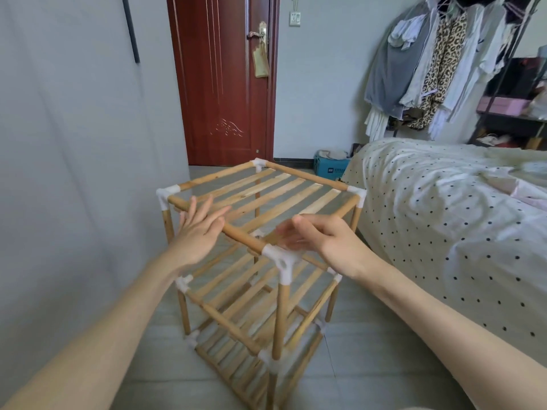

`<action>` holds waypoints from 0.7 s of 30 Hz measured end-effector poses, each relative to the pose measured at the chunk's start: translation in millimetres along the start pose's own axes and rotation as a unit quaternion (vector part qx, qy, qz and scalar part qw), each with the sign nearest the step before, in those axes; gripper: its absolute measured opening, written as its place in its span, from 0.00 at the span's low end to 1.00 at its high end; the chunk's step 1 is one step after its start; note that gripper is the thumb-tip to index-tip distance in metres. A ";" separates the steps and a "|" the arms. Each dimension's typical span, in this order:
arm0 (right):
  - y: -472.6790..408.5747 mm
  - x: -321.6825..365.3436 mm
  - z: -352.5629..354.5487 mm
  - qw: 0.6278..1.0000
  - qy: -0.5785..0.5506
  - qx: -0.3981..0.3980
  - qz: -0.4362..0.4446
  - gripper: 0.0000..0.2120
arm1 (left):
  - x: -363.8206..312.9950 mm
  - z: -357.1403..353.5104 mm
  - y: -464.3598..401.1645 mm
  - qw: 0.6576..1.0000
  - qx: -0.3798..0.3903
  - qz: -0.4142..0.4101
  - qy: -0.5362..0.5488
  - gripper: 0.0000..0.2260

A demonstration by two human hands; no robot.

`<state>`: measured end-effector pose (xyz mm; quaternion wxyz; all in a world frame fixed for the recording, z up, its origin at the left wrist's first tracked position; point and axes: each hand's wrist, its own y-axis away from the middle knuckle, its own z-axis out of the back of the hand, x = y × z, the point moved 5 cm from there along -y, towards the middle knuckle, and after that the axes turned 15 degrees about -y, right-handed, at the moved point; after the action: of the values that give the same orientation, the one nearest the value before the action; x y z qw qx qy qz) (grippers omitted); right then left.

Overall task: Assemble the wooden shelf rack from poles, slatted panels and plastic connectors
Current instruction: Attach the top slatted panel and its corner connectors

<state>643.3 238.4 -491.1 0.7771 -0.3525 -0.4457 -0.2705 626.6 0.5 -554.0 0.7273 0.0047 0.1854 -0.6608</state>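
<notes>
The wooden shelf rack (257,261) stands upright on the floor, three slatted tiers joined by poles and white plastic connectors. Its top slatted panel (266,192) is framed by poles, with a white corner connector (281,260) nearest me. My left hand (199,229) hovers with straight fingers over the near top pole (236,233), at its left half. My right hand (319,236) is held at the near right corner, fingers blurred and extended toward the connector. Neither hand holds anything.
A bed with a dotted cover (444,220) lies close on the right of the rack. A grey wall (74,173) stands on the left. A red door (225,81) is behind, a blue box (331,168) by the bed, hanging clothes (429,63) at back right.
</notes>
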 end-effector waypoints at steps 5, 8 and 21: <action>-6.1 -23.8 13.9 0.962 0.255 0.047 0.083 0.13 | 16.8 28.1 -8.0 0.990 -0.029 0.133 -0.026 0.18; -9.5 -39.5 24.7 0.944 0.318 0.037 0.073 0.17 | -19.8 41.1 7.8 0.993 -0.065 0.094 -0.004 0.14; -32.5 -49.6 11.5 0.915 0.395 0.051 0.057 0.31 | -40.5 31.8 23.9 0.969 -0.035 -0.012 -0.243 0.40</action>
<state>590.9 233.1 -520.8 0.9209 -0.2013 -0.0946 -0.3201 655.6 34.4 -518.8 0.7423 -0.1836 0.0259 -0.6439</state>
